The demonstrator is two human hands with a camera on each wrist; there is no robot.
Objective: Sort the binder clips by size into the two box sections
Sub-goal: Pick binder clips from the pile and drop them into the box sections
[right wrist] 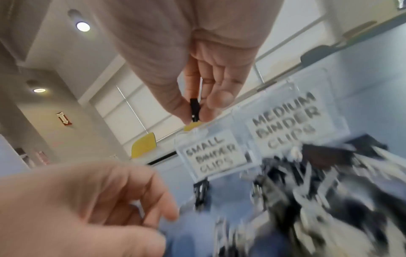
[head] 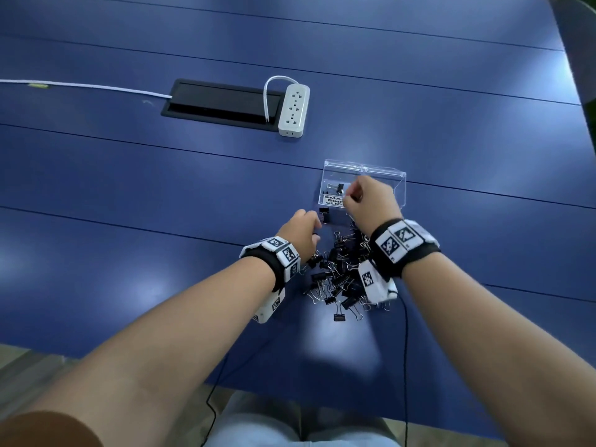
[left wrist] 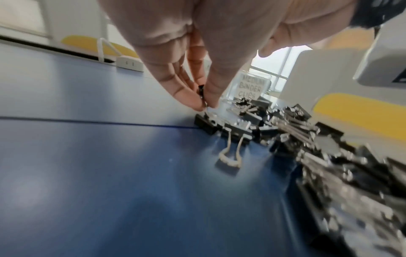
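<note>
We are working over the blue table (head: pixel 129 188), with the clear two-section box (head: pixel 387 175) at twelve o'clock of the clip pile (head: pixel 338 272). Our right hand (head: pixel 367 201) is pinching a small black clip (right wrist: pixel 194 111) above the small-clips section; our left hand (head: pixel 300 232), at ten o'clock of the pile, is pinching another clip (left wrist: pixel 201 92). Releasing off-centre risks dropping it into the medium section or outside the box.

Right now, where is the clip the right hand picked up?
In the right wrist view, the right hand pinches a small black clip in the air, above the clear box section labelled small binder clips.
</note>
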